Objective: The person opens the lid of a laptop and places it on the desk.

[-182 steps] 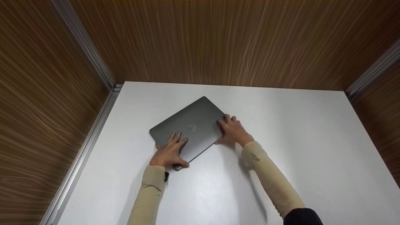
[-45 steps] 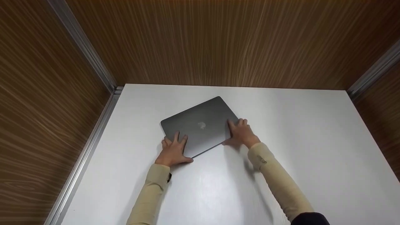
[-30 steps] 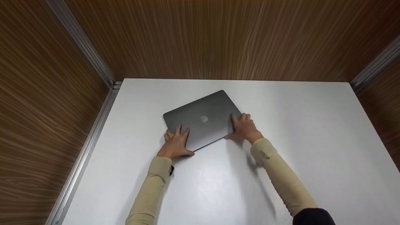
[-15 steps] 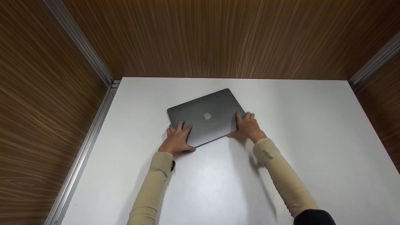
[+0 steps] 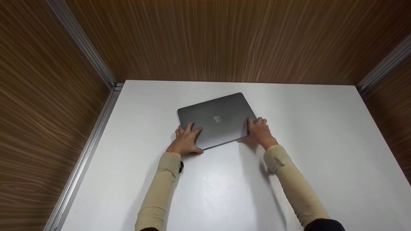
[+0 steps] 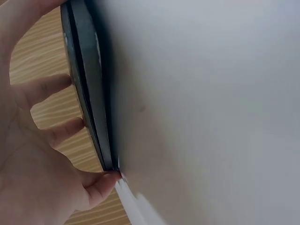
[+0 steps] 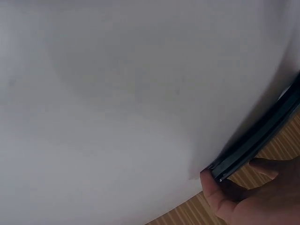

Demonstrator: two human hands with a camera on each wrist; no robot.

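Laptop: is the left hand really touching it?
Touching. The left wrist view shows it plainly: two fingers of the left hand meet the laptop with no gap, and another presses its end.

The laptop (image 5: 221,107) looks smooth matt metal, the tabletop (image 5: 213,189) faintly glossy, the panels (image 5: 208,41) wood-grained, the sleeves (image 5: 157,192) cloth.

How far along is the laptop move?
Done: laptop lies straighter on the table than earlier, lid down. In hand: left hand and right hand both hold it near its front corners. Left: its far edge still slants against the table's, so if squaring up is the aim, probably a bit more turning, then letting go.
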